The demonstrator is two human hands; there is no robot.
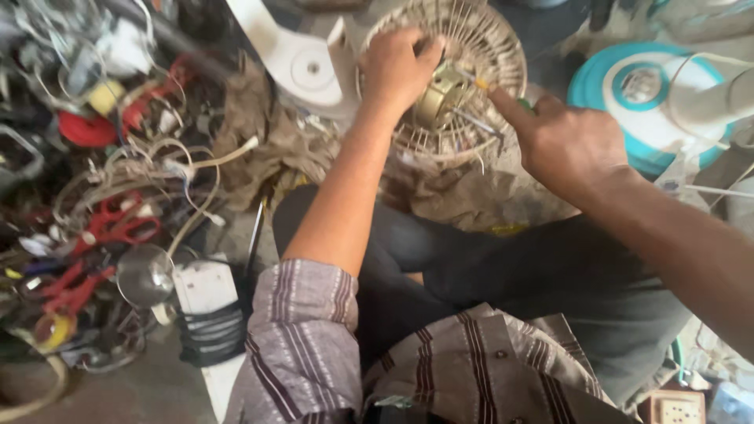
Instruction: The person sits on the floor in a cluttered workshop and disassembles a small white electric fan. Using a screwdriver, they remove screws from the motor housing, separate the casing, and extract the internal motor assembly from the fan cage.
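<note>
Fingers (pixel 420 49) of the left hand (pixel 397 67) curl closed over the wires of a dusty white fan guard (pixel 448 82), gripping it at about ten o'clock on its round face. Right beside them sits the brass-coloured motor hub (pixel 438 98) at the guard's centre. From four o'clock the right hand (pixel 565 145) comes in, closed around a thin tool with a yellow and green handle (pixel 481 83), forefinger stretched along it, the tip touching the hub. At nine o'clock of the guard lies a white fan base (pixel 302 67); at three o'clock, a teal and white fan part (pixel 609 94). Farther out toward nine o'clock, the floor holds a tangle of wires (pixel 157 169), red-handled pliers (pixel 114 228) and a black and white block (pixel 208 314).
</note>
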